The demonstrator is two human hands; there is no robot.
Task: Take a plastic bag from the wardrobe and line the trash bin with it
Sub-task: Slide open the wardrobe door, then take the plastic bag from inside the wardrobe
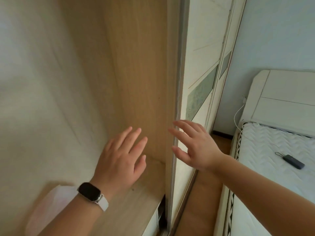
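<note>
The wardrobe stands open in front of me, its light wood side panel and a shelf showing. A pale, blurred plastic bag lies on the shelf at the lower left, partly hidden under my left forearm. My left hand, with a dark watch on a white strap, is inside the wardrobe with its fingers spread and holds nothing. My right hand is open by the edge of the white sliding door, its fingertips near the door's grey edge strip. No trash bin is in view.
A pale fabric or panel fills the left side. At the right is a bed with a white quilted mattress and white headboard. A dark power bank lies on the mattress, and a white cable hangs beside the headboard. Wooden floor runs between wardrobe and bed.
</note>
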